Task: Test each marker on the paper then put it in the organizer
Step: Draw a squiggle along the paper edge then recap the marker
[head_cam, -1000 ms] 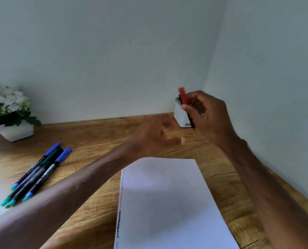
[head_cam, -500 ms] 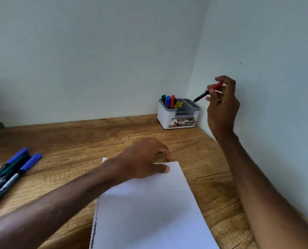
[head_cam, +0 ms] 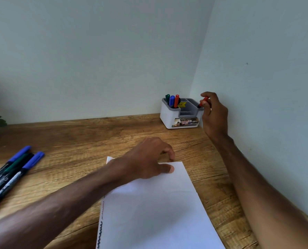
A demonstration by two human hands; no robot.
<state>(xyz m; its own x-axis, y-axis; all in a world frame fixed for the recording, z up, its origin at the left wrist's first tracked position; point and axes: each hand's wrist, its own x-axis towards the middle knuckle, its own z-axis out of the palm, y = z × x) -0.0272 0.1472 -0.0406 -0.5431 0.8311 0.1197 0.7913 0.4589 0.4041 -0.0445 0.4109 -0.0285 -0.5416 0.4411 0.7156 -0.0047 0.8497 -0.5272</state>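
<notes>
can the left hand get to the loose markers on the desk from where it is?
Probably yes. The left hand rests empty on the paper's top edge, and only bare desk lies between it and the loose markers at the left. The right hand, holding the red marker, is nowhere near.

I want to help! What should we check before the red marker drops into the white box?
1. Right hand grips the red marker: ok.
2. Marker is over the organizer: ok, at its right edge.
3. Cap on: ok, red cap up.
4. Compartment below has room: cannot tell.
5. Left hand steadies the paper: ok.
6. Markers waiting on the desk: ok.
</notes>
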